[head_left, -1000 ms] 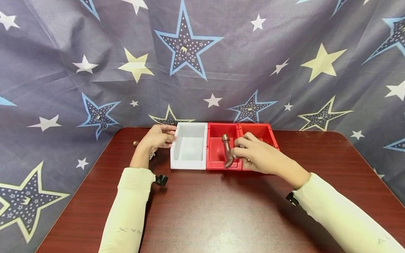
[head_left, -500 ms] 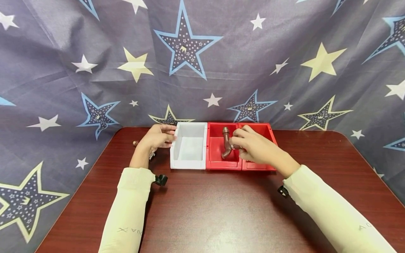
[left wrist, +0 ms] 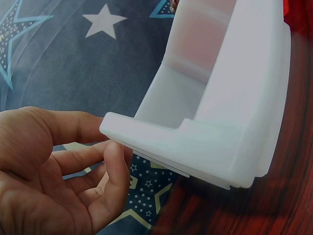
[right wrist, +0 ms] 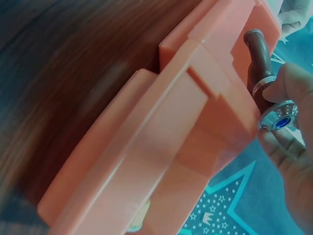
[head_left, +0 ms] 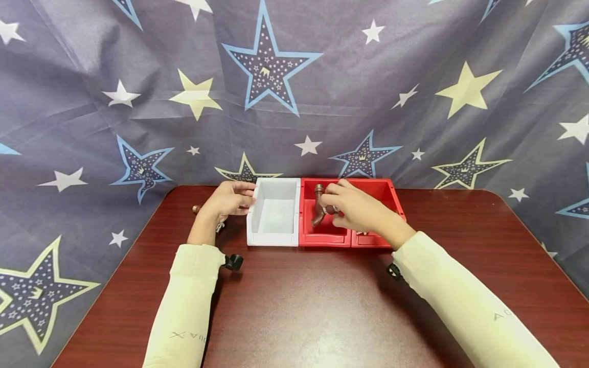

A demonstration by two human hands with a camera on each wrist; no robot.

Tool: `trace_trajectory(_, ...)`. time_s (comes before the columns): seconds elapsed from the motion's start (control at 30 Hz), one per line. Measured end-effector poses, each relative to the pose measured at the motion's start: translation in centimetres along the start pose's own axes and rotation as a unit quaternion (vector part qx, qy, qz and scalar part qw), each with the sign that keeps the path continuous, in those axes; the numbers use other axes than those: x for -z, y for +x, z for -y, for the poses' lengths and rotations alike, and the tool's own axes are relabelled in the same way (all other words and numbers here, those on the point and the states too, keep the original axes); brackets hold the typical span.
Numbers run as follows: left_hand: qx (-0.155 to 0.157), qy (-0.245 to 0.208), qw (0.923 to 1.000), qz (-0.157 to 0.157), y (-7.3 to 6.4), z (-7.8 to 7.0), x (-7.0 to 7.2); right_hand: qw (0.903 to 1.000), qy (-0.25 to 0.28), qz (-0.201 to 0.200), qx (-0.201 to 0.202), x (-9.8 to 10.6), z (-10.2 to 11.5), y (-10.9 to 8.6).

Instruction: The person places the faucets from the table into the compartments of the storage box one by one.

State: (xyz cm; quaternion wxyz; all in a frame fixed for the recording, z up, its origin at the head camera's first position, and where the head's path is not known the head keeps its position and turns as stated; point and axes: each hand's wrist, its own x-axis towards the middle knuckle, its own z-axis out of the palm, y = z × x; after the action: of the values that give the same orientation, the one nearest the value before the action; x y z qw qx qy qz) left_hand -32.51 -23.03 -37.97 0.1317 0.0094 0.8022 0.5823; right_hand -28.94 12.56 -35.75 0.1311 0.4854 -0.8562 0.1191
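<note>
My right hand (head_left: 356, 207) pinches a brown tap (head_left: 319, 202) by its metal-ringed handle end, over the middle red bin (head_left: 324, 238). In the right wrist view the tap (right wrist: 259, 54) shows a silver knob with a blue centre between thumb and fingers. On the left, my left hand (head_left: 230, 198) touches the outer side of the white bin (head_left: 273, 239); its fingertips meet the rim corner of the bin (left wrist: 166, 137) in the left wrist view. Nothing lies in the white bin. Partly behind the left wrist, a brown and metal piece (head_left: 196, 209) rests on the table.
A second red bin (head_left: 388, 197) adjoins on the right, mostly behind the right hand; a small pale item (right wrist: 141, 215) shows in it. All the bins stand in a row on the dark wooden table (head_left: 294, 301), before a star-patterned cloth (head_left: 294, 128).
The right hand has moved left with the tap, from the front edge between the red bins to over the middle red bin. The left hand and the white bin stay put.
</note>
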Motion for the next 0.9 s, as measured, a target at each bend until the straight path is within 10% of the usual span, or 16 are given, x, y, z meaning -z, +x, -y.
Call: trace_trajectory(0.9,-0.009,-0.01,0.9999,0.002,0.3,0.4,0.0,0.9962,-0.006,0.086,0.004,-2.9,-0.5,2.1)
